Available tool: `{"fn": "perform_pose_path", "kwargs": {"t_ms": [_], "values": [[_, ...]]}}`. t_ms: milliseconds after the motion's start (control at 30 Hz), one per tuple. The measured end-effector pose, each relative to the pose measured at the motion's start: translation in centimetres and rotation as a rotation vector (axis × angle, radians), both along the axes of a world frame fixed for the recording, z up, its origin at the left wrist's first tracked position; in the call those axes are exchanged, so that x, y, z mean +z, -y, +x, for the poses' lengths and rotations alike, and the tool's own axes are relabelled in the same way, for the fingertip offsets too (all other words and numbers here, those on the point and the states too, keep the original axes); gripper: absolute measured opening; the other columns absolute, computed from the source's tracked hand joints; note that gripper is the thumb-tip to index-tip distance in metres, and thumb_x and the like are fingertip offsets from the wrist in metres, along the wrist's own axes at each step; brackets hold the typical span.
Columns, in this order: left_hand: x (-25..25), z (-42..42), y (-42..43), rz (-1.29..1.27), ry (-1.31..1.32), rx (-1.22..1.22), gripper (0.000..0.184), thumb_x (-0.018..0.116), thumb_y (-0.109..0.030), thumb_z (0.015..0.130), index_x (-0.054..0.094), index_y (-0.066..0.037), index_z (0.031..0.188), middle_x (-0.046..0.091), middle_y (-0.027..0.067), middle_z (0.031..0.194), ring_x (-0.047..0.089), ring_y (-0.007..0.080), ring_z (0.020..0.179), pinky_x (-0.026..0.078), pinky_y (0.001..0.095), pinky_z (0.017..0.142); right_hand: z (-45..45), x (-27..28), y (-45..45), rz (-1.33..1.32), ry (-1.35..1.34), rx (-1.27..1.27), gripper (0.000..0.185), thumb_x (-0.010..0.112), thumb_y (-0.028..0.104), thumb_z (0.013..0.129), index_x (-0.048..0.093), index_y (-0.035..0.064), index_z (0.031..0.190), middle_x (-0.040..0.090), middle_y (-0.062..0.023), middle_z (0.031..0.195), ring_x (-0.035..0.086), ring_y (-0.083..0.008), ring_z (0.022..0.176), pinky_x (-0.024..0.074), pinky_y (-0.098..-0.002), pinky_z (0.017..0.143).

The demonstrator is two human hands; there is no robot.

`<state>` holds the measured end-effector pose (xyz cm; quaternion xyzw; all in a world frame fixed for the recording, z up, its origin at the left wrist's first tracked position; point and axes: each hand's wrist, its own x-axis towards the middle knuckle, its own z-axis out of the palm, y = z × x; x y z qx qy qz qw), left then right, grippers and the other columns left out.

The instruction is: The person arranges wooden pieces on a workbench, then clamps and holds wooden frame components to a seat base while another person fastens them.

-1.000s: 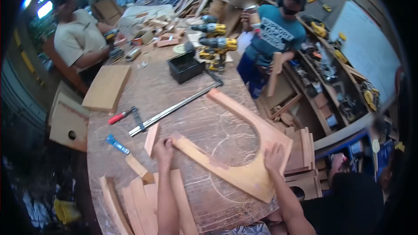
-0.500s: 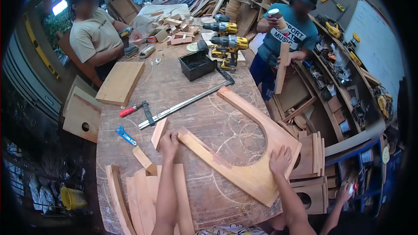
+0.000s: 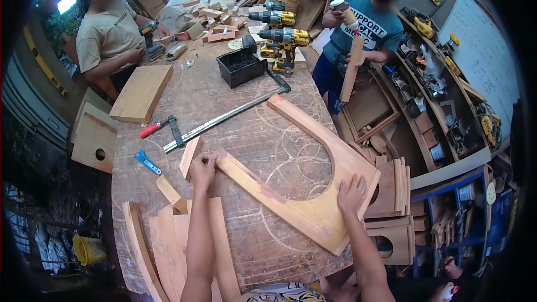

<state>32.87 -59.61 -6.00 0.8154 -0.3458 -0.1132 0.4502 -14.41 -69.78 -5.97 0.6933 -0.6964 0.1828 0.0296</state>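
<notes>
A U-shaped wooden piece (image 3: 313,210) lies flat on the worn table, its curved inner edge facing away from me. My right hand (image 3: 352,194) rests on its wide corner, fingers stretched and spread. At the tip of the near arm is my left hand (image 3: 203,169), fingers curled and pressed together beside the wood's end; whatever is between them is hidden. A short wooden block (image 3: 191,155) stands against the left side of that hand. Close by are a blue-handled tool (image 3: 147,162) and a small wood offcut (image 3: 169,189).
A long bar clamp (image 3: 224,116) lies beyond the U-shaped piece. Further back are a black bin (image 3: 240,69), cordless drills (image 3: 285,42) and a thick board (image 3: 142,93). Boards (image 3: 168,246) lie at front left. One co-worker (image 3: 366,28) holds a glue bottle (image 3: 344,14) against wood; another (image 3: 109,33) stands left.
The whole view has shifted slightly, so things sit further left and higher. My hands keep their places at the U-shaped piece. The right co-worker's bottle stays at the wood strip.
</notes>
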Motion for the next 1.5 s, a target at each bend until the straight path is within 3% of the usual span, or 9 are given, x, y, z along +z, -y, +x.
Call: {"fn": "perform_pose_path", "kwargs": {"t_ms": [100, 167, 433, 1067, 1167, 1267, 1367, 1433, 1500], "values": [[1.1, -0.1, -0.2, 0.009, -0.099, -0.020, 0.028, 0.070, -0.024, 0.087, 0.071, 0.004, 0.086, 0.069, 0.0118, 0.073, 0.064, 0.0171, 0.065, 0.049, 0.0341, 0.062, 0.1, 0.2, 0.0, -0.004, -0.004, -0.006, 0.061, 0.052, 0.040, 0.091, 0.047, -0.0009, 0.136, 0.038, -0.0276, 0.143, 0.029, -0.0391, 0.137, 0.0185, -0.0484, 0.114], [1.4, 0.0, -0.3, 0.006, -0.079, -0.015, 0.022, 0.066, -0.020, 0.086, 0.072, 0.001, 0.091, 0.070, 0.0177, 0.078, 0.068, 0.0281, 0.070, 0.051, 0.0398, 0.068, 0.5, 0.3, 0.4, -0.006, -0.003, -0.011, 0.060, 0.052, 0.039, 0.091, 0.048, -0.0013, 0.135, 0.038, -0.0276, 0.143, 0.030, -0.0389, 0.137, 0.0191, -0.0485, 0.114], [0.9, -0.4, -0.1, -0.096, -0.141, -0.108, 0.015, 0.064, 0.001, 0.082, 0.072, 0.003, 0.094, 0.071, 0.0160, 0.090, 0.069, 0.0234, 0.083, 0.053, 0.0330, 0.076, -0.3, -0.4, 0.4, -0.050, -0.116, -0.028, 0.061, 0.053, 0.040, 0.090, 0.048, -0.0031, 0.133, 0.039, -0.0293, 0.141, 0.033, -0.0433, 0.132, 0.0218, -0.0503, 0.112], [0.0, -0.8, 0.4, -0.140, -0.118, -0.014, 0.021, 0.066, -0.016, 0.087, 0.066, 0.005, 0.083, 0.067, 0.0166, 0.074, 0.064, 0.0242, 0.067, 0.048, 0.0376, 0.064, -0.4, -0.3, 0.4, 0.033, 0.004, -0.021, 0.068, 0.046, 0.046, 0.090, 0.044, -0.0017, 0.138, 0.034, -0.0286, 0.146, 0.025, -0.0399, 0.140, 0.0142, -0.0513, 0.115], [0.4, -0.9, 0.4, -0.139, -0.105, -0.006, 0.022, 0.067, -0.017, 0.087, 0.065, 0.004, 0.081, 0.067, 0.0168, 0.074, 0.064, 0.0241, 0.067, 0.049, 0.0387, 0.063, -0.2, -0.4, 0.8, -0.071, -0.101, -0.023, 0.064, 0.047, 0.047, 0.089, 0.049, -0.0020, 0.131, 0.040, -0.0281, 0.141, 0.032, -0.0394, 0.134, 0.0204, -0.0521, 0.111], [-0.7, -0.7, 0.9, -0.122, -0.036, -0.037, 0.022, 0.069, -0.016, 0.085, 0.066, 0.005, 0.082, 0.067, 0.0174, 0.074, 0.065, 0.0251, 0.067, 0.049, 0.0396, 0.064, 0.4, 3.4, 2.0, 0.252, -0.205, 0.021, 0.059, 0.048, 0.048, 0.087, 0.054, -0.0011, 0.119, 0.048, -0.0260, 0.127, 0.041, -0.0383, 0.122, 0.0278, -0.0513, 0.103], [-0.9, -0.5, 0.1, 0.003, 0.019, 0.003, 0.018, 0.069, -0.013, 0.085, 0.066, 0.004, 0.082, 0.063, 0.0087, 0.069, 0.056, 0.0149, 0.062, 0.045, 0.0326, 0.061, 0.1, 2.2, 2.4, 0.122, -0.254, 0.086, 0.052, 0.052, 0.046, 0.085, 0.054, 0.0005, 0.111, 0.050, -0.0225, 0.112, 0.044, -0.0371, 0.111, 0.0317, -0.0495, 0.097], [-0.4, -0.5, 0.5, -0.116, -0.047, -0.056, 0.018, 0.069, -0.011, 0.083, 0.068, 0.006, 0.087, 0.068, 0.0177, 0.076, 0.066, 0.0275, 0.069, 0.051, 0.0394, 0.066, 0.3, 2.7, 2.7, 0.047, -0.037, -0.058, 0.048, 0.056, 0.042, 0.085, 0.054, 0.0007, 0.110, 0.048, -0.0201, 0.111, 0.042, -0.0362, 0.111, 0.0310, -0.0483, 0.099], [-0.3, -0.7, 0.3, -0.135, -0.037, -0.069, 0.015, 0.066, -0.008, 0.084, 0.068, 0.006, 0.089, 0.068, 0.0173, 0.077, 0.066, 0.0250, 0.068, 0.051, 0.0378, 0.065, -0.5, 1.4, 3.3, 0.074, -0.021, -0.054, 0.053, 0.057, 0.041, 0.085, 0.052, 0.0008, 0.119, 0.045, -0.0226, 0.124, 0.038, -0.0375, 0.120, 0.0275, -0.0476, 0.105]]}}
